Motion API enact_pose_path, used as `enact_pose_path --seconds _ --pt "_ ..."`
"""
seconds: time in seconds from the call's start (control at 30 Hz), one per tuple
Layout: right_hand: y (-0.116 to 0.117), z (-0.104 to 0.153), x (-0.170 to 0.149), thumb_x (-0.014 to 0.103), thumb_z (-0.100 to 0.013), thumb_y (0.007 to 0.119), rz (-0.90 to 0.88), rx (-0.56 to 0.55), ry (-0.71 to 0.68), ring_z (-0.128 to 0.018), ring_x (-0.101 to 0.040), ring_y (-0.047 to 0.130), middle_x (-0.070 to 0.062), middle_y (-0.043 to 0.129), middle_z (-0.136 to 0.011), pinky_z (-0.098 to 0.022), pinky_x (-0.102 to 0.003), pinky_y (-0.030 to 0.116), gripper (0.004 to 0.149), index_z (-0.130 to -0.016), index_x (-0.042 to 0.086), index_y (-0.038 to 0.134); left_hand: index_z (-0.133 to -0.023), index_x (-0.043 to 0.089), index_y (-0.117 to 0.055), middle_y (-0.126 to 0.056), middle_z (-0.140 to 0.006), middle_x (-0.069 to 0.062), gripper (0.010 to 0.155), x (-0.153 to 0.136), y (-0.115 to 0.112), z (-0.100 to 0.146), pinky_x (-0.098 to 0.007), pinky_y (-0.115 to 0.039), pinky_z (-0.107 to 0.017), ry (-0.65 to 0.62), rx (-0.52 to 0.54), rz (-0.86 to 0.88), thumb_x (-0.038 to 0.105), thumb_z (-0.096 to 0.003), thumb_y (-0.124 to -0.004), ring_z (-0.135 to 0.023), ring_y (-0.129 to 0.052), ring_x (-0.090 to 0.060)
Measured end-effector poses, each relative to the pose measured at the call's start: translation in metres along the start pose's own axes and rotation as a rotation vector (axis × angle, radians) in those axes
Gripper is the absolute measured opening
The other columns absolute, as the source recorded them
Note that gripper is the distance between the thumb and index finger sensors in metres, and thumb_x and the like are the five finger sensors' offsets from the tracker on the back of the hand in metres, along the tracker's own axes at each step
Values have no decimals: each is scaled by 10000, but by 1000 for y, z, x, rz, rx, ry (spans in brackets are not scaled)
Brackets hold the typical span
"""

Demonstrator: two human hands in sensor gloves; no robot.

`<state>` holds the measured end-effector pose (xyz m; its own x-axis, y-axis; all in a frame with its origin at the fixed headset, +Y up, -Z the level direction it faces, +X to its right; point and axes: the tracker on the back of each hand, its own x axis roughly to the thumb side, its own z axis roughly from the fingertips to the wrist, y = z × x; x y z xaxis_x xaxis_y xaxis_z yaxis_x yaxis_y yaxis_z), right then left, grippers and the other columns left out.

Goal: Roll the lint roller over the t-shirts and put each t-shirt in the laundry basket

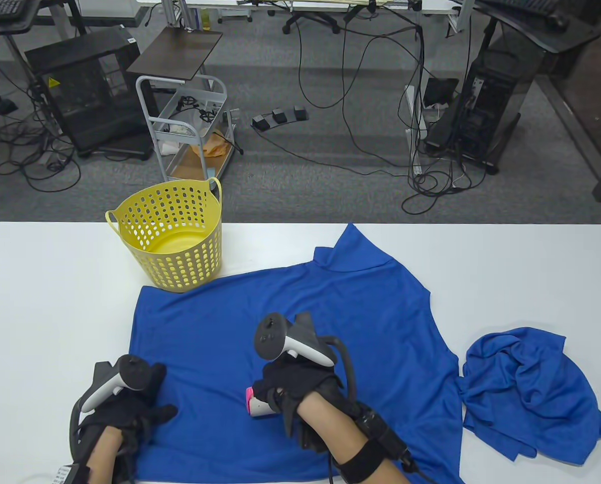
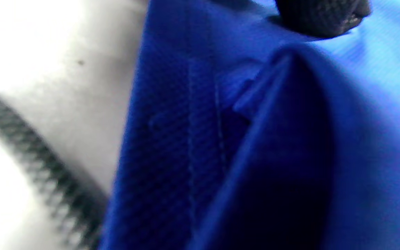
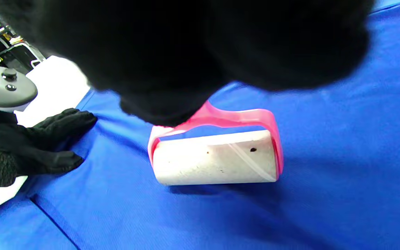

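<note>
A: Grey carpet behind, with loose cables, computer towers and a wire cart (image 1: pixel 189 131). What does the white table (image 1: pixel 38 302) carry?

B: Biggest thing is the blue t-shirt (image 1: pixel 331 322), spread flat from the middle of the table to its near edge, collar toward the far edge.

A: Any other cloth?

B: A second blue t-shirt (image 1: pixel 527 393), crumpled in a heap near the right end of the table, just beside the flat one's sleeve.

A: And the basket?

B: The yellow laundry basket (image 1: pixel 172 237) stands upright toward the far edge, left of centre. Its base meets the flat shirt's far left corner. I can see nothing inside it but its own floor.

A: Now the hands.

B: The right hand (image 1: pixel 300 388) sits over the flat shirt, close to the near edge, its fingers curled round the handle of the lint roller (image 3: pixel 217 156). The wrist view shows the white roll in a pink frame, lying on the fabric, with a few dark specks on the paper.

A: The left hand?

B: The left hand (image 1: pixel 124 413) rests on the shirt's left margin at the near edge, its fingers (image 3: pixel 64 125) straight and lying on the cloth, holding nothing. Its own wrist view is blurred: blue fabric folds, a dark fingertip on them, white table alongside.
</note>
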<state>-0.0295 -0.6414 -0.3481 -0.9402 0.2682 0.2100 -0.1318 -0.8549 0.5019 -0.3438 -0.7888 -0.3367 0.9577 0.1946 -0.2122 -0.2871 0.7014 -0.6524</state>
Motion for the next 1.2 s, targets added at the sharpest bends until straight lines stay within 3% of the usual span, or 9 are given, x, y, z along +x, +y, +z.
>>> enact_pose_path --seconds 0.17,0.33,0.43,0.53,0.67,0.83,0.93,1.07,1.2 --pt "-10 -45 1 476 -544 681 7 -105 144 -227 -22 955 2 985 -567 -158 -202 898 537 -1008 210 623 -1017 461 69 217 -1054 104 898 1 0 0 -655 -11 -711 1 -3 -2 667 -454 -599 -994 219 -377" --pt "-5 -135 -12 424 -531 715 33 -149 321 -503 -144 944 -51 870 -838 -396 -318 881 622 -1035 364 356 -1014 462 73 219 -1052 106 897 2 1 0 -655 -12 -713 4 -9 -6 668 -456 -597 -994 220 -377" --pt "-1 -163 -16 431 -528 705 24 -153 350 -533 -116 929 -17 817 -880 -426 -298 878 668 -1010 422 242 -1018 460 72 218 -1055 106 897 1 0 0 -653 -11 -713 0 1 -6 672 -455 -593 -996 219 -375" --pt "1 -152 -10 423 -514 736 -25 -192 286 -481 -111 942 -21 861 -820 -385 -297 887 668 -1021 378 303 -1018 460 68 213 -1057 105 895 1 0 0 -652 -15 -715 2 3 -8 672 -454 -592 -999 213 -374" --pt "-5 -98 -3 459 -504 746 16 -193 140 -329 -56 955 3 947 -658 -257 -250 908 626 -1028 266 463 -1015 461 72 217 -1053 106 894 1 0 0 -652 -15 -715 5 -5 -10 671 -455 -592 -997 216 -375" --pt "6 -11 1 473 -521 722 69 22 -4 -221 -21 941 10 995 -538 -163 -216 897 554 -1005 227 610 -1015 459 74 216 -1055 103 895 2 0 0 -653 -19 -718 11 -3 -15 672 -454 -590 -1000 212 -377" --pt "12 16 1 451 -509 743 36 37 -48 -143 -27 953 -15 1035 -449 -90 -219 902 530 -958 170 716 -1014 458 79 218 -1053 102 895 2 0 0 -654 -21 -718 13 -4 -18 674 -455 -586 -999 213 -380" --pt "12 11 4 458 -516 728 28 -13 -12 -163 -22 958 -9 1031 -472 -105 -212 905 524 -959 179 721 -1015 460 77 218 -1054 103 893 2 0 0 -653 -17 -717 11 0 -12 674 -454 -585 -998 216 -377" --pt "13 -33 5 457 -538 713 7 -89 114 -295 -49 950 -12 965 -632 -221 -235 898 551 -1026 263 546 -1015 458 78 220 -1053 105 894 2 0 0 -653 -15 -716 9 0 -10 675 -454 -584 -997 218 -377"
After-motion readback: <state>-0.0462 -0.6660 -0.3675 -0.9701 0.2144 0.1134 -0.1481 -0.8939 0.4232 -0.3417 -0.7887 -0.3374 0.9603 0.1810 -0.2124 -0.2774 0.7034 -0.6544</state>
